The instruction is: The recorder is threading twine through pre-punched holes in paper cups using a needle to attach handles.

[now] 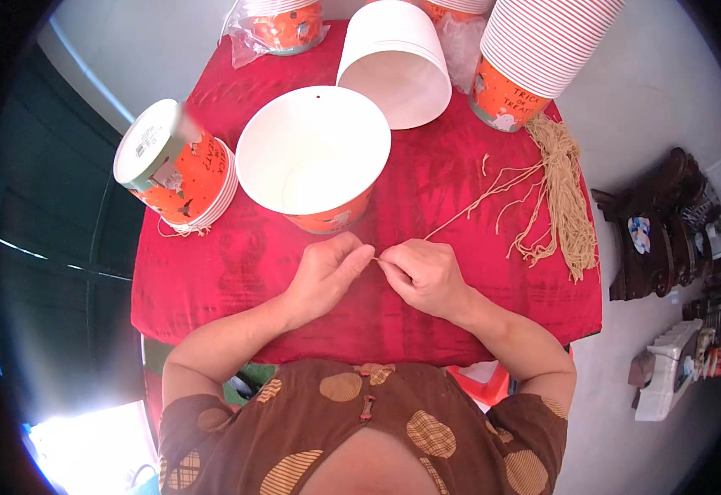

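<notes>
My left hand and my right hand meet near the front middle of the table, fingers pinched. Between their fingertips a short piece of tan twine shows. From my right hand the strand runs back to a loose bundle of twine on the right. Just beyond my hands stands an orange paper bucket, its white inside facing up, with a small dark hole near the far rim. Neither hand touches the bucket.
Upside-down stacked orange buckets stand at the left, with twine at their base. A white-lined bucket lies on its side behind. A tall leaning stack and a plastic-wrapped stack are at the back of the red-covered table.
</notes>
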A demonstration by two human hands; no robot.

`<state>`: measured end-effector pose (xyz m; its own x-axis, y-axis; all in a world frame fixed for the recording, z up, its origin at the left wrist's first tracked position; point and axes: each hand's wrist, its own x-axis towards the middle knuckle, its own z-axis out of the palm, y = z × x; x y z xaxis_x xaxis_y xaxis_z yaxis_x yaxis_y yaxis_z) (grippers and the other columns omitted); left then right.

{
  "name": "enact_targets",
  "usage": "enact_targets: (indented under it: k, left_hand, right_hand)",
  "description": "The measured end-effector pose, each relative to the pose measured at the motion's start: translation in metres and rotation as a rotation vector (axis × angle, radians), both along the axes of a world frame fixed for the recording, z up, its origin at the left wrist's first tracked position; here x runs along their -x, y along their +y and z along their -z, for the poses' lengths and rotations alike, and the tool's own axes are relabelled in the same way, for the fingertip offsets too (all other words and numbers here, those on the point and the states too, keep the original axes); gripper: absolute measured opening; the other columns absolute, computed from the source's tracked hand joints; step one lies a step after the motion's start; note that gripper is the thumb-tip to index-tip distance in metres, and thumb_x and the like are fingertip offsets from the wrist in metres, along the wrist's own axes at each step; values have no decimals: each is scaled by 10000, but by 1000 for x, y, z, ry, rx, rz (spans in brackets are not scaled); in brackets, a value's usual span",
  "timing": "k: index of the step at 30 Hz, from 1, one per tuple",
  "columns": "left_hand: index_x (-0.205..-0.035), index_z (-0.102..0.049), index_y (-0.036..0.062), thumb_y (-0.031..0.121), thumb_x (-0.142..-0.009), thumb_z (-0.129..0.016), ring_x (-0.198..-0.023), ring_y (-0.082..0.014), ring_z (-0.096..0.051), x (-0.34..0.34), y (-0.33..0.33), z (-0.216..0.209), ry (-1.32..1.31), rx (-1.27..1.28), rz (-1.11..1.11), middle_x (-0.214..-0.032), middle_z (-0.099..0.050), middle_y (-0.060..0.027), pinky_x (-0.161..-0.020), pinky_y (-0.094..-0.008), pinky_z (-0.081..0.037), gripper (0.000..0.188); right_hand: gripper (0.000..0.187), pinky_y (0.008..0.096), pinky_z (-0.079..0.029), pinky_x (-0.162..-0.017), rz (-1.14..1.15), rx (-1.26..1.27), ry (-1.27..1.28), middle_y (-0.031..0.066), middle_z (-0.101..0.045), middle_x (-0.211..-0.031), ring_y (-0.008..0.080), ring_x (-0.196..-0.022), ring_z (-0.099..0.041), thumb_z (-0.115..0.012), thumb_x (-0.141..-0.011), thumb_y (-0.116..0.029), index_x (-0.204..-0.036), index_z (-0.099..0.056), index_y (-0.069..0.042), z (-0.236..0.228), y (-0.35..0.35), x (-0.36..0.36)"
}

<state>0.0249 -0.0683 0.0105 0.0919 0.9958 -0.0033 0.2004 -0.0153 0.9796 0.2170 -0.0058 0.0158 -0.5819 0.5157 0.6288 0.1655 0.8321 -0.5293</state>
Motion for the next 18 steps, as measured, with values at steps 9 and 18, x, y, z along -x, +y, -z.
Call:
enact_targets:
  k: [9, 18]
  left_hand:
    - [-841, -535, 33, 166, -1026, -494, -550, -49, -446, -4, 0, -1, 11, -16, 12, -653, -491, 26, -480, -211, -374, 232]
    - [-882, -556, -6, 71, -952, -551, -685, -117, -512, 1, -1, -5, 29, 74, -8, -724, -551, -54, -608, -307, -446, 105]
  right_hand:
    - [118, 363, -460, -480, -26, -35, -10, 110, -601, -658, 267, -565, -606, -713, -748, 21, -800, -621, -31, 4, 0, 1]
    - [56, 276, -426, -481, -24, 326, 49, 73, -599, -654, 124, -544, -572, -681, -830, 0, -846, -628, -10, 7, -6, 2]
